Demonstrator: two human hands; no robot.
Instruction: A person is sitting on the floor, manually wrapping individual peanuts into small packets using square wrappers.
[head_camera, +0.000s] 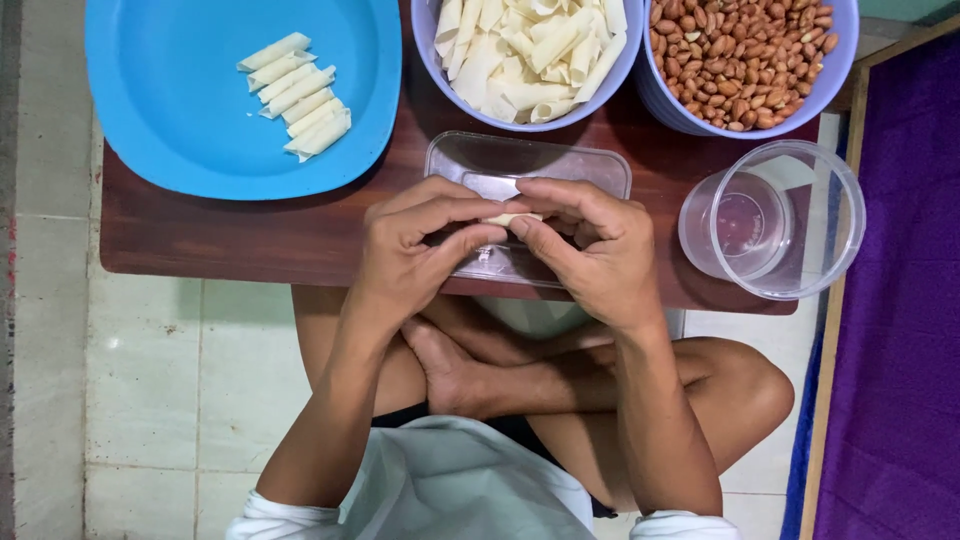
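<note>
My left hand (415, 245) and my right hand (590, 245) meet over a clear plastic lid (500, 160) on a low dark wooden table (230, 240). Between their fingertips they pinch one small pale dough wrapper (512, 217), mostly hidden by the fingers. A blue plate (170, 100) at the far left holds several rolled pale wrappers (297, 94). Behind my hands a lilac bowl (430, 60) is heaped with pale wrapper strips (530, 50). To its right another lilac bowl (835, 70) is full of brown peanuts (740, 55).
A clear round plastic tub (780, 230) holding a little liquid stands at the table's right end. My crossed legs lie under the table's near edge, on a pale tiled floor (140, 380). A purple cloth (900, 300) on a wood-framed surface runs along the right.
</note>
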